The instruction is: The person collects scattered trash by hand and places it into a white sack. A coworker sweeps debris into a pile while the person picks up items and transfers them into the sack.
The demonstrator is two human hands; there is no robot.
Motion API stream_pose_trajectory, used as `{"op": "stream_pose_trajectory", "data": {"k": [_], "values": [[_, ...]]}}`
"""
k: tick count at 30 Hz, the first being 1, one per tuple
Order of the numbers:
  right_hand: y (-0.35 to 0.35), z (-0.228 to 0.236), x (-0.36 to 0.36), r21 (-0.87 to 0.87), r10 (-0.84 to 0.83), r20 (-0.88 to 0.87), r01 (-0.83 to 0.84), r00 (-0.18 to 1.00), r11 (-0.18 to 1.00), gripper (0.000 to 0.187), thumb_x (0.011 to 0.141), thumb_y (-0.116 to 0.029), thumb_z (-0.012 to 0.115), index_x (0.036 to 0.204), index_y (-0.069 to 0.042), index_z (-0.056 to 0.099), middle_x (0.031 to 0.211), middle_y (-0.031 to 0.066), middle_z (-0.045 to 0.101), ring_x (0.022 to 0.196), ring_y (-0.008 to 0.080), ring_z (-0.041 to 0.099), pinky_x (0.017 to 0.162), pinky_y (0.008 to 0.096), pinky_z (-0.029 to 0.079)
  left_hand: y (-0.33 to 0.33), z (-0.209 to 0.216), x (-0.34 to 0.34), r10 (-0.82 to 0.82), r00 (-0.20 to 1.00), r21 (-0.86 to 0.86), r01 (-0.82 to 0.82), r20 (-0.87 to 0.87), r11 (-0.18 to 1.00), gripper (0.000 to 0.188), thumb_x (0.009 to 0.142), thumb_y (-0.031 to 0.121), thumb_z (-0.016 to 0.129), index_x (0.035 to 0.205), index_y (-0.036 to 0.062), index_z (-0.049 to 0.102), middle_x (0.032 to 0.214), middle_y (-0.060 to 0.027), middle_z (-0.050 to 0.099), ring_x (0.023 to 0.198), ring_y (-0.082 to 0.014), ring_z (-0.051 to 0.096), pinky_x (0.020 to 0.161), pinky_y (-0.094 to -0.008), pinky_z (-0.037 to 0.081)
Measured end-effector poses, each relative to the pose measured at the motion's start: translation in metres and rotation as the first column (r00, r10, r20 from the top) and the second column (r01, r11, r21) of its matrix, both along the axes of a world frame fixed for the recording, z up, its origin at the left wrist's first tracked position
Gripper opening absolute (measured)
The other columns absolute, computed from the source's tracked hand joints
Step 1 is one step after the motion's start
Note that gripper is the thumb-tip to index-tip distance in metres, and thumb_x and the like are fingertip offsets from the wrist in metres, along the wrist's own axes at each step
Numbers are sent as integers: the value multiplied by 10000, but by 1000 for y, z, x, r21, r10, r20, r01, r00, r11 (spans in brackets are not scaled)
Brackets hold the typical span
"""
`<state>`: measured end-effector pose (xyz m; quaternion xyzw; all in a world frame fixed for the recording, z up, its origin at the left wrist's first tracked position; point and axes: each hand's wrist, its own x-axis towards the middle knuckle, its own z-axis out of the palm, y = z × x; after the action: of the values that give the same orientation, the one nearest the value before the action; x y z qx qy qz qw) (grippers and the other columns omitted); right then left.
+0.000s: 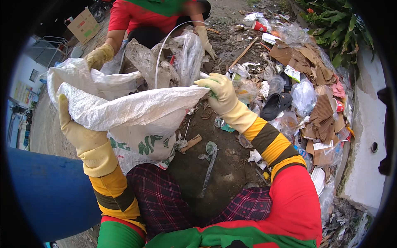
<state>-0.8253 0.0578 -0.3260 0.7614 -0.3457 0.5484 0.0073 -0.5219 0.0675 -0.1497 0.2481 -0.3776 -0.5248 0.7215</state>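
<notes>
A white woven sack [140,136] with green print hangs in front of me, its mouth spread wide. My left hand [84,138], in a cream rubber glove, grips the sack's rim at the near left, the fingers partly hidden behind the folded edge. At the right corner of the rim, my right hand [223,97] in a matching glove pinches the fabric. Across from me a crouching person's gloved hand [100,56] holds the far left rim. That person's other gloved hand [205,43] reaches down to the ground beside crumpled clear plastic [191,56] at the sack's mouth.
A long heap of mixed rubbish [289,103] runs along the right, with cardboard [306,62], a black clog [276,103] and plastic bags. Beyond it stands a white wall [366,144]. A blue barrel [49,190] is close on my left. A thin wooden stick [244,53] lies on the dirt.
</notes>
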Motion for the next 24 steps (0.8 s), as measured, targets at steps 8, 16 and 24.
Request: {"op": "stream_pose_trajectory", "data": {"k": [8, 16, 24], "values": [[2, 32, 9, 141, 13, 49, -20, 999, 990, 361, 590, 45, 573, 906, -101, 669, 776, 99, 639, 722, 315, 580, 688, 409, 451, 6, 11, -3, -38, 998, 15, 39, -55, 999, 407, 888, 275, 551, 1169, -20, 536, 1149, -168, 586, 1027, -308, 582, 895, -478, 483], [4, -18, 6, 279, -280, 72, 250, 957, 927, 361, 646, -2, 672, 970, -157, 711, 1023, 125, 650, 971, 269, 592, 880, 344, 423, -15, -24, -28, -316, 878, 312, 432, -359, 846, 340, 913, 220, 504, 1140, -29, 551, 1113, -174, 609, 1011, -314, 591, 913, -473, 466], [-19, -78, -75, 776, -408, 609, -405, 680, 484, 585, 762, -125, 731, 1288, -17, 499, 1145, 117, 618, 1008, 193, 590, 890, 310, 469, 7, -55, -61, -466, 743, 556, 669, -480, 494, 353, 880, 86, 482, 1219, -11, 458, 1074, -200, 588, 966, -368, 601, 840, -561, 499]]}}
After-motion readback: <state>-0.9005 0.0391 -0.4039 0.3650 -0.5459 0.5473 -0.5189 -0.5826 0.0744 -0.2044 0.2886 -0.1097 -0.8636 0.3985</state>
